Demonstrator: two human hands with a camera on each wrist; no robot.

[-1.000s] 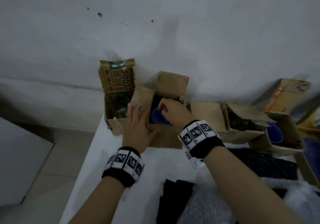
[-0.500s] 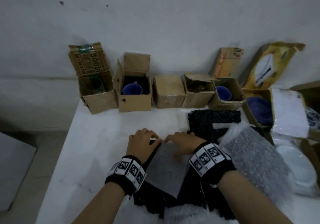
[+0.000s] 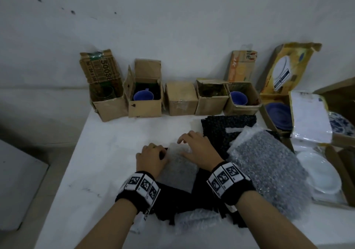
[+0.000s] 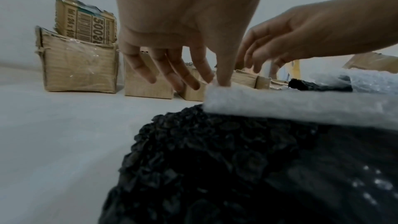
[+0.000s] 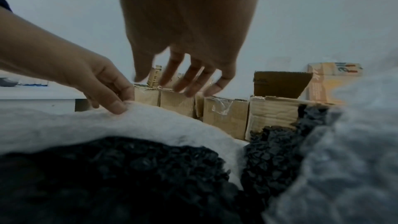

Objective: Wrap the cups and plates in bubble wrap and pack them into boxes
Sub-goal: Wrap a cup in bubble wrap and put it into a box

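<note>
A white bubble wrap sheet (image 3: 178, 164) lies on black bubble wrap (image 3: 226, 127) at the middle of the white table (image 3: 99, 152). My left hand (image 3: 153, 154) pinches the sheet's near-left corner (image 4: 217, 89) between thumb and forefinger. My right hand (image 3: 190, 143) hovers just over the sheet's far edge, fingers spread and holding nothing (image 5: 183, 84). One blue cup (image 3: 143, 95) sits in an open box (image 3: 144, 106) in the back row. A second blue cup (image 3: 238, 98) sits in a box further right.
The back row also holds a box with a glass (image 3: 103, 93), a closed box (image 3: 180, 100) and another open box (image 3: 211, 98). A large clear bubble wrap sheet (image 3: 265, 170) lies to the right. Beyond it are a blue plate (image 3: 278, 114) in a yellow box and a white plate (image 3: 320, 173).
Both hands have left the box with the blue cup and come back to the white sheet. The left hand now pinches its corner and the right hand's fingers have spread.
</note>
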